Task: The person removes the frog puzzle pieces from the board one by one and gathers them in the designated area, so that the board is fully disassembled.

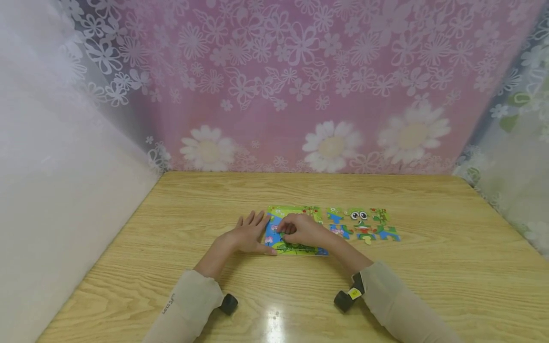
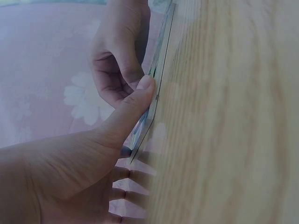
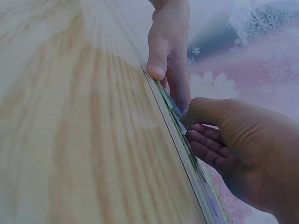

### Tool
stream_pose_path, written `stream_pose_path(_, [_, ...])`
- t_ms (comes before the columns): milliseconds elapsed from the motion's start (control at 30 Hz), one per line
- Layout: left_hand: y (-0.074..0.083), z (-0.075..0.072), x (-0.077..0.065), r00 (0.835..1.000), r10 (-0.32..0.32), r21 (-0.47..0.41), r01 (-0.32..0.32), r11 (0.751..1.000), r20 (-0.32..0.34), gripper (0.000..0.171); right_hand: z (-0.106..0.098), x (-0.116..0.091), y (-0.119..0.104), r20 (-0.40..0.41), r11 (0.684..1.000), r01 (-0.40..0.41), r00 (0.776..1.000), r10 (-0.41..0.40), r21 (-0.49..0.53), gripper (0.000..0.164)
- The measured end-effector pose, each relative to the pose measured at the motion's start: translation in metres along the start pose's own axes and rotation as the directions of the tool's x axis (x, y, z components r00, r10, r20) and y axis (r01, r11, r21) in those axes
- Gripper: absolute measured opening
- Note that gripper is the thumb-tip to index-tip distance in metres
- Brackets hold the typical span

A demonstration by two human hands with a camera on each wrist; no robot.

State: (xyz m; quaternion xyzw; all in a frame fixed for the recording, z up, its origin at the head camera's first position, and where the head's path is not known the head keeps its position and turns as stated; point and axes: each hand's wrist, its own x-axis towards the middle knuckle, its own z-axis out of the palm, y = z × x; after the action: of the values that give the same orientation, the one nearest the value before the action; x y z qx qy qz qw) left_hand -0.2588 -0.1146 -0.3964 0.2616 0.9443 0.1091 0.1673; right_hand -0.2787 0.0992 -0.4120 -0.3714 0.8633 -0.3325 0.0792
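Note:
A flat frog jigsaw puzzle board (image 1: pixel 296 250) lies on the table in front of me. My left hand (image 1: pixel 249 236) lies at its left edge, fingers spread, with the thumb on the near left corner. Over the left part of the board my right hand (image 1: pixel 302 229) bends its fingers and pinches a puzzle piece (image 3: pixel 172 103) at the surface. In the right wrist view that piece stands slightly raised, mostly covered by the fingertips. The left thumb (image 2: pixel 145 83) shows close to the right fingertips in the left wrist view.
Right of the board several loose puzzle pieces (image 1: pixel 359 216) lie in two rows, with frog eyes and a red mouth on the middle ones. The wooden table (image 1: pixel 429 267) ends at a pink flowered curtain (image 1: pixel 274 105) behind and pale curtains on both sides.

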Motion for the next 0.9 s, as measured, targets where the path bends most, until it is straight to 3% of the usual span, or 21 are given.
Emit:
stream_pose_path(733, [0.001, -0.002, -0.001, 1.0, 0.006, 0.01, -0.006, 1.0, -0.001, 0.103, -0.006, -0.004, -0.001, -0.028, 0.996, -0.05, 0.998, 0.052, 0.076, 0.017])
stream_pose_path(900, [0.002, -0.002, 0.0, 1.0, -0.007, 0.019, 0.007, 1.0, 0.009, 0.103, -0.012, -0.013, 0.003, -0.047, 0.999, -0.003, 0.999, 0.005, 0.045, 0.018])
